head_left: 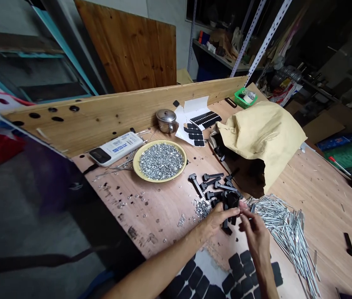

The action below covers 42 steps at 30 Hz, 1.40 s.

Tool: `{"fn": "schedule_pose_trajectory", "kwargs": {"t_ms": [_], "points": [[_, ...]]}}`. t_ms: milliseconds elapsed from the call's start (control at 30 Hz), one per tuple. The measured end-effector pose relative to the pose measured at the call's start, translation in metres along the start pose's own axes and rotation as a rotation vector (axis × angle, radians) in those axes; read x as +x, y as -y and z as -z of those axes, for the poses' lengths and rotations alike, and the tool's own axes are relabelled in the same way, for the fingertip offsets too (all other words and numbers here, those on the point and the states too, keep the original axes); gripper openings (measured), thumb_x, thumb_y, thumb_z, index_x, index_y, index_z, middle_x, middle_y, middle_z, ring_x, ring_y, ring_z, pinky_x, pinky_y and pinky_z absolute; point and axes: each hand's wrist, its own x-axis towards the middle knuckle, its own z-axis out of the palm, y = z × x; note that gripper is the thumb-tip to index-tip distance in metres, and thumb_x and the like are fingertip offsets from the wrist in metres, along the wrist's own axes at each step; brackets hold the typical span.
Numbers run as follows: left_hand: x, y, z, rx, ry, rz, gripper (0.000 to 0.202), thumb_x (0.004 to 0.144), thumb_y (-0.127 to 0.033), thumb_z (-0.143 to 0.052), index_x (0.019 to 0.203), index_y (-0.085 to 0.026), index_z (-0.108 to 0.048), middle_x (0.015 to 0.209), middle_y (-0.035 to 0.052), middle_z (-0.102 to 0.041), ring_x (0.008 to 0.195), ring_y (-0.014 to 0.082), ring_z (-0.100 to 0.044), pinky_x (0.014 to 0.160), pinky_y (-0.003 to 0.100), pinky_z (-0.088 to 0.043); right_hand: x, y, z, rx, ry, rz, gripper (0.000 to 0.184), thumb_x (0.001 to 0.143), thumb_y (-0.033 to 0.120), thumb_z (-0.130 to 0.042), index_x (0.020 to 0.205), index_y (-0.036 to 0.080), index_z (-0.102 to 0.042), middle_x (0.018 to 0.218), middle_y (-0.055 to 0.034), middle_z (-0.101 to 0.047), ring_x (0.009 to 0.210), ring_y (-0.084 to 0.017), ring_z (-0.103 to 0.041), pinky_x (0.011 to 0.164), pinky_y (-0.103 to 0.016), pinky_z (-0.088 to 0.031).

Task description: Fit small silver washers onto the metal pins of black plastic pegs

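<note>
My left hand (215, 220) is closed, its thumb and fingers around a black plastic piece (232, 202). Right beside it, my right hand (256, 228) has its fingertips pinched together close to that piece; whatever sits between them is too small to make out. Several black T-shaped plastic parts (213, 194) lie in a loose heap just beyond my hands. A small pile of metal nuts or washers (202, 208) is spread by my left hand. To the right of my right hand lies a big heap of thin metal rods (288, 228).
A yellow bowl (136, 168) holds many small metal washers. Behind it are a white box-like device (121, 147) and a lidded metal pot (166, 120). A brown paper bag (266, 128) lies open. Black pads (199, 280) cover the near edge. A wooden board (126, 112) borders the table.
</note>
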Motion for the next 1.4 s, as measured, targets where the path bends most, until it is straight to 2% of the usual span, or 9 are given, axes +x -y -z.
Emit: {"fn": "schedule_pose_trajectory", "kwargs": {"t_ms": [233,367,500,700,833,967,1100,1300,1400], "points": [[0.003,0.003,-0.001,0.014,-0.009,-0.058,0.053,0.052,-0.041,-0.082,0.092,-0.011,-0.065,0.066,0.0004,-0.063,0.053,0.0101,-0.057,0.062,0.025,-0.046,0.031,-0.025,0.003,-0.471,-0.032,-0.179,0.04,0.076,0.041,-0.048,0.104,0.014,-0.058,0.062,-0.0042,-0.062,0.054,-0.021,-0.058,0.05,-0.029,-0.037],[0.004,0.005,0.0,-0.036,-0.029,-0.014,0.06,0.048,-0.043,-0.084,0.095,-0.011,-0.064,0.067,-0.0005,-0.062,0.056,0.0099,-0.057,0.061,0.024,-0.045,0.022,-0.013,0.012,-0.278,-0.337,-0.114,0.056,0.075,0.038,-0.054,0.124,0.012,-0.048,0.074,-0.0054,-0.065,0.058,-0.019,-0.059,0.055,-0.03,-0.043],[0.005,0.007,0.001,-0.091,-0.039,0.038,0.059,0.048,-0.045,-0.084,0.093,-0.012,-0.065,0.072,0.0018,-0.063,0.062,0.0115,-0.059,0.063,0.026,-0.047,0.007,0.012,0.005,0.148,-0.591,-0.029,0.03,0.078,0.037,-0.061,0.098,0.015,-0.06,0.089,-0.0072,-0.066,0.08,-0.02,-0.064,0.074,-0.035,-0.049],[0.002,-0.003,0.001,-0.113,-0.032,-0.087,0.048,0.044,-0.04,-0.086,0.077,-0.011,-0.068,0.078,0.005,-0.068,0.077,0.0172,-0.062,0.077,0.03,-0.048,-0.012,0.025,-0.026,0.003,-0.292,0.385,0.012,0.083,0.028,-0.057,0.085,0.019,-0.065,0.096,-0.0078,-0.068,0.105,-0.023,-0.057,0.089,-0.043,-0.045],[-0.004,-0.027,0.006,0.03,-0.156,-0.24,0.032,0.055,-0.036,-0.082,0.07,-0.01,-0.068,0.07,0.0035,-0.067,0.069,0.0142,-0.062,0.076,0.029,-0.048,-0.021,0.01,-0.023,-0.237,-0.223,0.394,0.022,0.088,0.034,-0.051,0.088,0.019,-0.066,0.087,-0.0073,-0.068,0.084,-0.02,-0.061,0.075,-0.035,-0.047],[-0.017,-0.045,0.01,0.057,-0.193,-0.214,0.038,0.045,-0.033,-0.085,0.069,-0.012,-0.065,0.061,-0.0014,-0.063,0.057,0.0137,-0.061,0.066,0.03,-0.049,-0.028,-0.003,-0.037,-0.452,-0.023,0.391,0.044,0.093,0.044,-0.033,0.087,0.019,-0.068,0.078,-0.0073,-0.068,0.068,-0.018,-0.06,0.061,-0.029,-0.045],[-0.036,-0.043,0.018,0.175,-0.135,-0.132,0.036,0.046,-0.034,-0.085,0.067,-0.011,-0.066,0.062,0.0017,-0.065,0.059,0.0157,-0.062,0.069,0.032,-0.05,-0.035,-0.001,-0.047,-0.458,-0.037,0.345,0.05,0.092,0.049,-0.028,0.084,0.019,-0.067,0.075,-0.0077,-0.066,0.065,-0.017,-0.061,0.055,-0.027,-0.043],[-0.05,-0.033,0.027,0.377,-0.134,-0.18,0.029,0.052,-0.03,-0.081,0.075,-0.013,-0.071,0.079,0.0056,-0.071,0.079,0.0204,-0.064,0.082,0.033,-0.048,-0.046,0.017,-0.025,-0.202,-0.198,0.06,0.046,0.083,0.057,-0.044,0.087,0.016,-0.065,0.071,-0.0073,-0.067,0.057,-0.017,-0.061,0.052,-0.026,-0.045],[-0.052,-0.029,0.023,0.45,-0.078,-0.194,0.032,0.053,-0.028,-0.08,0.08,-0.014,-0.071,0.08,0.0043,-0.071,0.081,0.0207,-0.063,0.081,0.032,-0.048,-0.05,0.024,-0.032,-0.127,-0.227,0.122,0.041,0.084,0.052,-0.046,0.092,0.016,-0.063,0.079,-0.009,-0.069,0.064,-0.019,-0.063,0.057,-0.027,-0.046]]}}
